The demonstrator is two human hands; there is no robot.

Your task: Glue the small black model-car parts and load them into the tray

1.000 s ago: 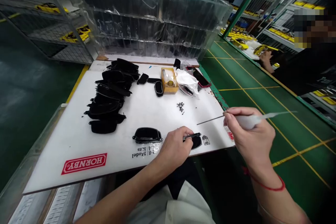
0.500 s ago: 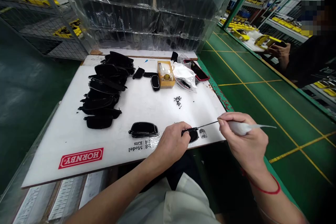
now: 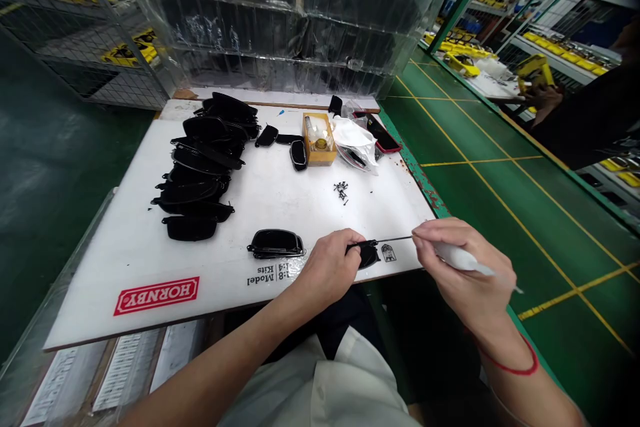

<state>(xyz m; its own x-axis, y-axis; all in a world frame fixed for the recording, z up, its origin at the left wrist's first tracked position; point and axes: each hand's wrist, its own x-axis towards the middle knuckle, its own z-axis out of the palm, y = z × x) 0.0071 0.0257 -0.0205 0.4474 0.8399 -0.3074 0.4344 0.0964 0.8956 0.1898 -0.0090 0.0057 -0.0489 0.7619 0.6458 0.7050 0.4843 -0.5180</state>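
Note:
My left hand (image 3: 334,263) is closed on a small glossy black plastic part (image 3: 369,253) at the near edge of the white board, its fingers hiding one end. In my right hand (image 3: 467,271) is a thin-shafted screwdriver (image 3: 454,256) with a whitish handle, pinched near the shaft. The shaft points left, and its tip meets the black part beside my left fingers. Just left of that hand lies a short stack of similar black parts (image 3: 276,243). Farther back on the board is a small pile of dark screws (image 3: 341,192).
A long heap of black parts (image 3: 200,167) fills the board's left side. Toward the back sit a yellow box (image 3: 320,159), a white crumpled wrapping (image 3: 354,133) and a phone (image 3: 384,133). Plastic-covered bins (image 3: 280,33) stand behind. At right, a co-worker's hand (image 3: 547,99) holds a yellow part.
The screwdriver's whitish handle has turned in my right hand, its tail end now lower. My left hand keeps hold of the black part. The view has shifted slightly.

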